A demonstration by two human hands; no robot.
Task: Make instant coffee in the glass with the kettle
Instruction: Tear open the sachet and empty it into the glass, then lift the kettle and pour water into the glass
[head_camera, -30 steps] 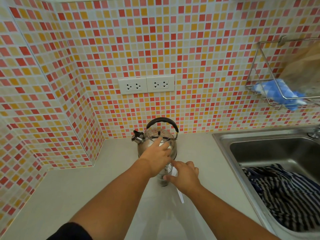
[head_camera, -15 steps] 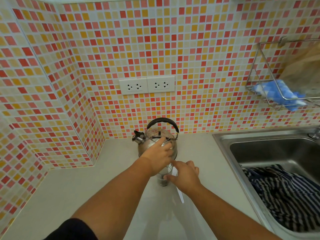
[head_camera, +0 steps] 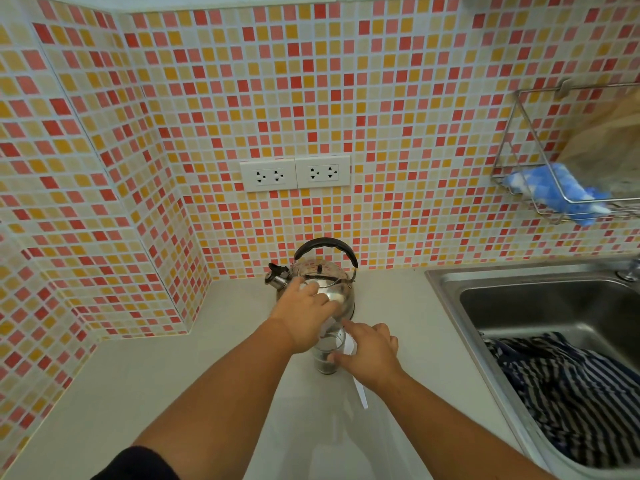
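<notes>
Polished metal kettle (head_camera: 341, 292) – black handle, clear glass (head_camera: 329, 355), matt pale counter (head_camera: 173, 375), brushed steel sink (head_camera: 446, 282), striped cloth (head_camera: 568, 386)

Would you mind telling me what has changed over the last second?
Nothing visibly changed. The left hand stays over the glass holding something small, the right hand steadies the glass, and the kettle stands behind.

Pale, plain countertop (head_camera: 145, 386), fitted into a tiled corner. Bearing a steel kettle (head_camera: 341, 292) with black handle at the back wall, a clear glass (head_camera: 327, 356) standing just before it, and a white strip-like item (head_camera: 360, 393), unidentifiable, lying beside the glass. Steel sink (head_camera: 446, 296) set into the right side.
</notes>
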